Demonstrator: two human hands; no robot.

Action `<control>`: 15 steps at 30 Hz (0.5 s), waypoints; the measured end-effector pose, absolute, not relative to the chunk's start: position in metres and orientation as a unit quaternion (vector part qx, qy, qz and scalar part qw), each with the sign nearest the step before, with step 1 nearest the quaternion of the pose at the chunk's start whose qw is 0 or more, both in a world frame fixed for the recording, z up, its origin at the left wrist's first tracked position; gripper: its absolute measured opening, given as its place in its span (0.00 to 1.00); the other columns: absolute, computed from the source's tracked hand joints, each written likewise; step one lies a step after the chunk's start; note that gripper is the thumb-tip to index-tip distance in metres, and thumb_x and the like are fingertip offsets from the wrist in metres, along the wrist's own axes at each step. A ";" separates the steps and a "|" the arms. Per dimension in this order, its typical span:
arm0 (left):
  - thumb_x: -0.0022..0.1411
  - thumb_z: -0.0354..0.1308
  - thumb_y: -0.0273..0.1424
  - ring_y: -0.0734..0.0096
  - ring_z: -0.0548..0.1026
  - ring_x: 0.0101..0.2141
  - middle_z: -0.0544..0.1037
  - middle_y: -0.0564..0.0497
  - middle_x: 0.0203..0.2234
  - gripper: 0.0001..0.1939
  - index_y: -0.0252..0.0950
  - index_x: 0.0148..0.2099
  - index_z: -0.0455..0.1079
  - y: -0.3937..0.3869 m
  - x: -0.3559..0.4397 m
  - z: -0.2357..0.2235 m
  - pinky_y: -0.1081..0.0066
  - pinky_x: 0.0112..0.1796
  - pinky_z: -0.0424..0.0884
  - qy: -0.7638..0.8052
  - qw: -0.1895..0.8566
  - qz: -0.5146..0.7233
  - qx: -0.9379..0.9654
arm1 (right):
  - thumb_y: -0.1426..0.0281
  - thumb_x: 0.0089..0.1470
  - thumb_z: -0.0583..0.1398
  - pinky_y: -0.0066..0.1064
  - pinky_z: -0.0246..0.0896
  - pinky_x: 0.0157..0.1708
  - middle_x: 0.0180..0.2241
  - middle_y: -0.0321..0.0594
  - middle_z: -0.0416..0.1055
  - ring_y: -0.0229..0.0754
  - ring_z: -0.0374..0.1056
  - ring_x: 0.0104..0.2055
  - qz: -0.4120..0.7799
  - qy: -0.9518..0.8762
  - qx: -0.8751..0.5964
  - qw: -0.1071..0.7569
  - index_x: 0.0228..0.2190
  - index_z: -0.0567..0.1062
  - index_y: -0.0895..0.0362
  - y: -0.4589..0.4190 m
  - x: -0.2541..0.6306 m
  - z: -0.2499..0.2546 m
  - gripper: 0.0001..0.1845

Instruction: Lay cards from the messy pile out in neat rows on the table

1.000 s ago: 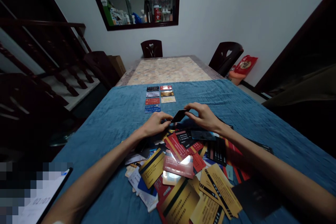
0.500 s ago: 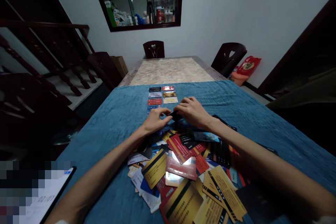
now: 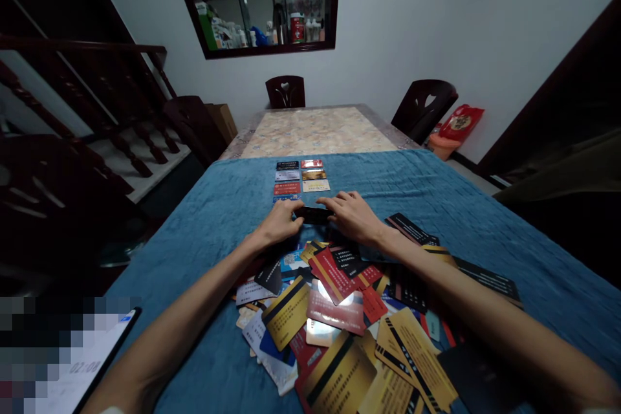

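Note:
My left hand (image 3: 279,223) and my right hand (image 3: 354,215) both pinch one black card (image 3: 314,214), one at each short end, and hold it flat just above the blue cloth (image 3: 218,207). Right behind the card lie two short columns of sorted cards (image 3: 298,180), face up in neat rows. Below my hands spreads a loose pile of cards (image 3: 349,317) in gold, red, black and blue, overlapping one another.
A phone (image 3: 82,369) with a lit screen lies at the near left corner. Beyond the cloth the table top (image 3: 315,132) shows a pale pattern. Dark chairs (image 3: 285,90) stand at the far end and right side. A stair railing (image 3: 97,110) runs along the left.
The black card was held tilted up over the pile; both hands have carried it forward and lowered it flat, close to the near end of the sorted columns.

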State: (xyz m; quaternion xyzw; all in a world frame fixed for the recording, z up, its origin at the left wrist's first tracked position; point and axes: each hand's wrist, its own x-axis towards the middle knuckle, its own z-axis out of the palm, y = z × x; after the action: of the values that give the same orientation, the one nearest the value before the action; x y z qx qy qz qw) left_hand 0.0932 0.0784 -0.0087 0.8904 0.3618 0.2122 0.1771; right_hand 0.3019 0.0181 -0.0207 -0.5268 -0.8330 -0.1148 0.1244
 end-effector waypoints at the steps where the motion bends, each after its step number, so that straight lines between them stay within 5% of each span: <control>1: 0.52 0.55 0.22 0.68 0.72 0.29 0.79 0.50 0.26 0.09 0.32 0.34 0.77 0.079 0.093 -0.009 0.71 0.34 0.68 0.368 0.175 0.201 0.891 | 0.74 0.59 0.59 0.38 0.50 0.43 0.48 0.47 0.76 0.51 0.65 0.48 -0.115 -0.833 -0.529 0.120 0.57 0.67 0.56 0.018 0.302 -0.022 0.25; 15: 0.52 0.59 0.30 0.70 0.71 0.27 0.77 0.52 0.24 0.08 0.31 0.30 0.76 0.094 0.090 -0.016 0.74 0.30 0.65 0.393 0.293 0.232 0.840 | 0.66 0.54 0.65 0.42 0.50 0.47 0.49 0.50 0.72 0.54 0.62 0.50 -0.168 -0.828 -0.522 0.118 0.55 0.67 0.56 0.013 0.301 -0.021 0.28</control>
State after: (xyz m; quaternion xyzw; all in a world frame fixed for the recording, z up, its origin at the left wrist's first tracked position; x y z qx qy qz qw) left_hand 0.0898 0.0941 -0.0161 0.8404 0.3931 0.2315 0.2927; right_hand 0.3011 0.0126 -0.0211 -0.5221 -0.8278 -0.1683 0.1177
